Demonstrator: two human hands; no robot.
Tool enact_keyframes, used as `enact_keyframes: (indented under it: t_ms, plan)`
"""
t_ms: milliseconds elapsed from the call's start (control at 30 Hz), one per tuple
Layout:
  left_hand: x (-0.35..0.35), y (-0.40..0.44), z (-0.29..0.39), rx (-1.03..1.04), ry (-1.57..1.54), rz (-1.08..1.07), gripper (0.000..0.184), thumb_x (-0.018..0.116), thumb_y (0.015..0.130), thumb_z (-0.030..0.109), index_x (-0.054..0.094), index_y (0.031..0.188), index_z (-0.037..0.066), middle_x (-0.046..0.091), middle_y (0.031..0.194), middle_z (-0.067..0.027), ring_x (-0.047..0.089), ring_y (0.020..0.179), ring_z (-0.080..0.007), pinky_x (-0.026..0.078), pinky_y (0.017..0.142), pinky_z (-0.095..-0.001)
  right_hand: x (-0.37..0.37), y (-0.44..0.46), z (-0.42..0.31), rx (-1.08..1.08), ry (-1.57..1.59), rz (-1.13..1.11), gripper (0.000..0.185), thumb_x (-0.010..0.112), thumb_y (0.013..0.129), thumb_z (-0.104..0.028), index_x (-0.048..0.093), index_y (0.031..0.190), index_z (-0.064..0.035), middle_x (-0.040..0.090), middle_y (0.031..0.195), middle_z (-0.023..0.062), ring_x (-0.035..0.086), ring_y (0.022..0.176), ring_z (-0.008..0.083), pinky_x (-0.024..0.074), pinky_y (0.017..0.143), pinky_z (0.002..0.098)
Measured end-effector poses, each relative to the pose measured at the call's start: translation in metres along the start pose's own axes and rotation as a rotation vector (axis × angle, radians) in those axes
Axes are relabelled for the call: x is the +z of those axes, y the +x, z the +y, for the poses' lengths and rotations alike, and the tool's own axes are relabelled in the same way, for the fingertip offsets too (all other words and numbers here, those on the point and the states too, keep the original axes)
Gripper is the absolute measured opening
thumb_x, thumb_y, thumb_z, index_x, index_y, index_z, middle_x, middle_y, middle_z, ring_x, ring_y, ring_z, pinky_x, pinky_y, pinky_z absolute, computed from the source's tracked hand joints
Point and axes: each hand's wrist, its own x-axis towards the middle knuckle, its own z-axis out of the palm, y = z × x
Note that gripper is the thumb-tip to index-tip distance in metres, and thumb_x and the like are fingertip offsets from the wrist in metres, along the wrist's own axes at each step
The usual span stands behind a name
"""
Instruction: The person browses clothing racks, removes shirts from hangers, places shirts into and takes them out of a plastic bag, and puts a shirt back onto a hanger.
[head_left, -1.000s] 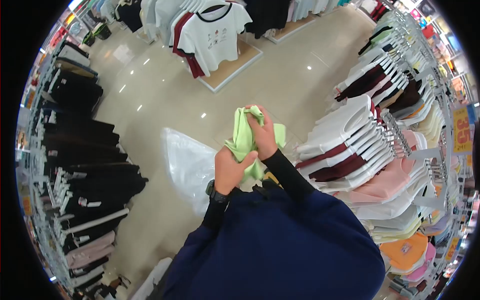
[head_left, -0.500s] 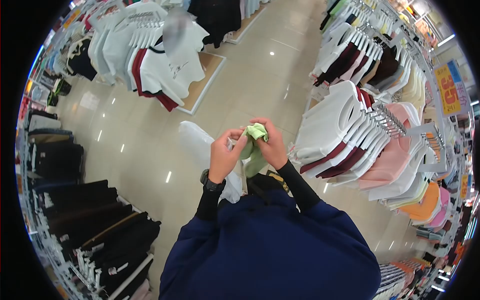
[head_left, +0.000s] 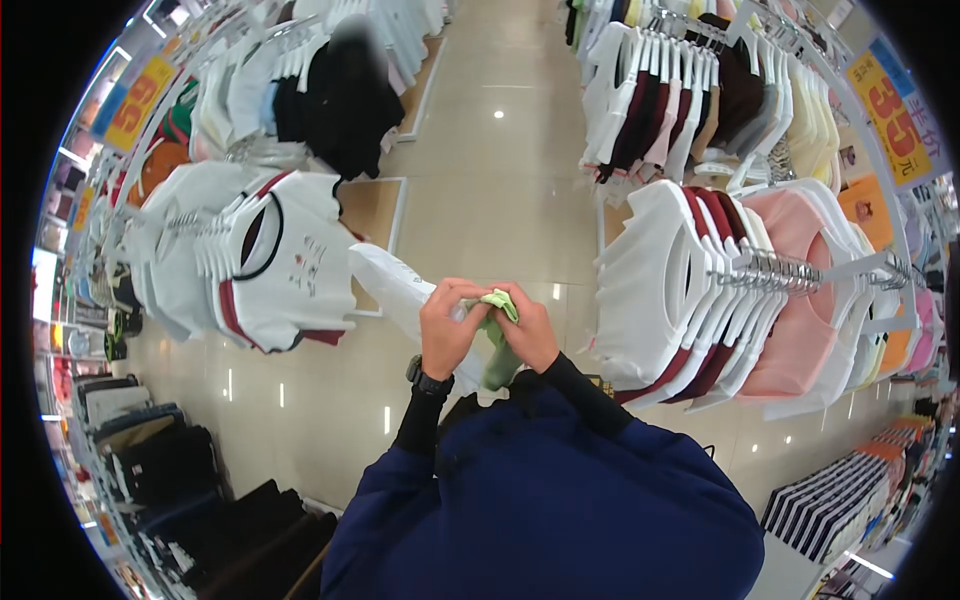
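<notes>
A small light-green piece of cloth [head_left: 499, 362], soft and sock-like, is held up in front of my chest. Its top edge is bunched between both hands, and the rest hangs down. My left hand [head_left: 451, 327] is closed, pinching the left side of that edge with thumb and fingers. On the right side my right hand [head_left: 530, 332] grips the cloth in the same way, close to the left. A white plastic bag [head_left: 392, 287] sticks out beside and behind my left hand; what it hangs from is hidden.
White tops [head_left: 285, 255] hang on a rack at the left. White and pink tops [head_left: 650, 290] fill a rack at the right, under a yellow price sign [head_left: 893, 125]. Folded dark clothes [head_left: 165, 465] lie at lower left. A tiled aisle [head_left: 500, 170] runs ahead between the racks.
The view has shifted, and the left rack now appears lower and nearer. Both hands sit slightly lower in view, with the cloth's top edge gathered smaller between the fingers.
</notes>
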Motion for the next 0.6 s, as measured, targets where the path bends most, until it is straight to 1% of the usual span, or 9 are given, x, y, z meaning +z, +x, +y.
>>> enact_keyframes:
  t_ms: [133, 233, 333, 367, 433, 467, 533, 600]
  plan:
    - [0.024, 0.048, -0.012, 0.032, -0.048, 0.011, 0.017, 0.074, 0.076, 0.001, 0.072, 0.092, 0.005, 0.065, 0.089, -0.0099, 0.064, 0.084, -0.0231, 0.050, 0.075, -0.0315, -0.013, 0.045, 0.007, 0.026, -0.043, 0.143, 0.023, 0.063, 0.087, -0.003, 0.058, 0.110, -0.0044, 0.067, 0.094, 0.0157, 0.067, 0.083, 0.0296, 0.0510, 0.073, 0.0341]
    - [0.040, 0.084, -0.022, 0.045, -0.102, 0.009, 0.017, 0.074, 0.076, 0.001, 0.072, 0.092, 0.003, 0.066, 0.089, -0.0105, 0.064, 0.084, -0.0224, 0.049, 0.074, -0.0306, -0.022, 0.077, 0.006, 0.065, -0.058, 0.211, 0.020, 0.065, 0.086, -0.004, 0.058, 0.105, -0.0032, 0.064, 0.090, 0.0140, 0.064, 0.080, 0.0303, 0.0495, 0.071, 0.0351]
    - [0.050, 0.118, -0.035, 0.009, -0.168, -0.037, 0.015, 0.072, 0.077, 0.000, 0.071, 0.091, 0.002, 0.067, 0.089, -0.0102, 0.064, 0.083, -0.0198, 0.049, 0.075, -0.0297, -0.025, 0.110, 0.021, -0.072, -0.167, 0.344, 0.016, 0.066, 0.086, -0.005, 0.056, 0.098, -0.0015, 0.058, 0.085, 0.0133, 0.060, 0.077, 0.0315, 0.0467, 0.069, 0.0373]
    - [0.053, 0.131, -0.040, -0.010, -0.190, -0.057, 0.014, 0.072, 0.077, 0.000, 0.070, 0.091, 0.001, 0.068, 0.089, -0.0098, 0.064, 0.083, -0.0187, 0.049, 0.075, -0.0294, -0.025, 0.121, 0.027, -0.074, -0.144, 0.359, 0.016, 0.066, 0.086, -0.006, 0.056, 0.097, -0.0013, 0.057, 0.084, 0.0134, 0.058, 0.077, 0.0320, 0.0459, 0.069, 0.0375]
    - [0.054, 0.156, -0.051, -0.116, -0.213, -0.130, 0.012, 0.070, 0.079, 0.000, 0.069, 0.091, 0.001, 0.069, 0.088, -0.0082, 0.064, 0.083, -0.0158, 0.049, 0.075, -0.0291, -0.023, 0.142, 0.038, -0.077, -0.099, 0.385, 0.016, 0.066, 0.086, -0.006, 0.055, 0.095, -0.0009, 0.054, 0.083, 0.0136, 0.056, 0.078, 0.0329, 0.0442, 0.069, 0.0379]
    - [0.054, 0.168, -0.057, -0.170, -0.225, -0.164, 0.011, 0.068, 0.080, 0.000, 0.069, 0.091, 0.000, 0.070, 0.088, -0.0074, 0.063, 0.082, -0.0143, 0.049, 0.075, -0.0289, -0.022, 0.152, 0.043, -0.040, -0.106, 0.361, 0.017, 0.066, 0.086, -0.008, 0.055, 0.096, -0.0006, 0.054, 0.083, 0.0138, 0.056, 0.078, 0.0317, 0.0439, 0.069, 0.0376]
    - [0.055, 0.195, -0.080, -0.138, -0.291, -0.175, 0.009, 0.066, 0.084, 0.002, 0.066, 0.093, 0.000, 0.070, 0.088, -0.0070, 0.063, 0.082, -0.0127, 0.048, 0.075, -0.0286, -0.024, 0.175, 0.054, 0.028, -0.120, 0.311, 0.019, 0.066, 0.086, -0.011, 0.054, 0.097, -0.0001, 0.054, 0.084, 0.0140, 0.055, 0.079, 0.0294, 0.0433, 0.069, 0.0368]
    - [0.051, 0.226, -0.100, -0.139, -0.383, -0.166, 0.009, 0.064, 0.087, 0.003, 0.063, 0.095, -0.001, 0.071, 0.088, -0.0070, 0.062, 0.082, -0.0118, 0.048, 0.075, -0.0278, -0.027, 0.199, 0.063, 0.063, -0.032, 0.259, 0.019, 0.063, 0.087, -0.012, 0.054, 0.098, 0.0004, 0.055, 0.085, 0.0125, 0.054, 0.079, 0.0237, 0.0432, 0.070, 0.0345]
